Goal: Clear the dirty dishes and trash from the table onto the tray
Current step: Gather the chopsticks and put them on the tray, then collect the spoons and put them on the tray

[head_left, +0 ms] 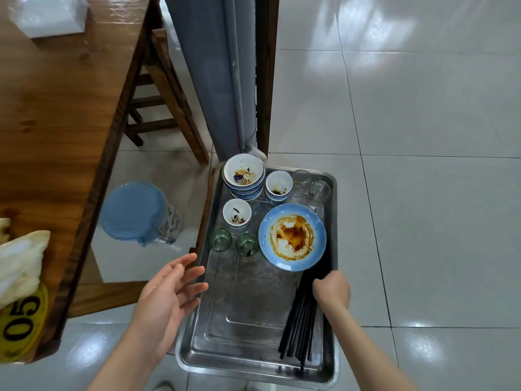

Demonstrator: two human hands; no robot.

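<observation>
Laying the black chopsticks (300,323) along the tray's right edge, the right hand (332,289) has its grip curled around their upper ends, likely so the bundle lies flat beside the dishes rather than across them. The left hand (169,294) hovers released, fingers spread, just off the left rim of the metal tray (242,320). On the far half sit a stained blue plate (292,237), a stack of bowls (244,176), 2 small white bowls, 2 green cups (220,239) and clear glasses, packed close to leave the near half free. On the wooden worktop (56,108) crumpled napkins (19,263) remain to collect.
</observation>
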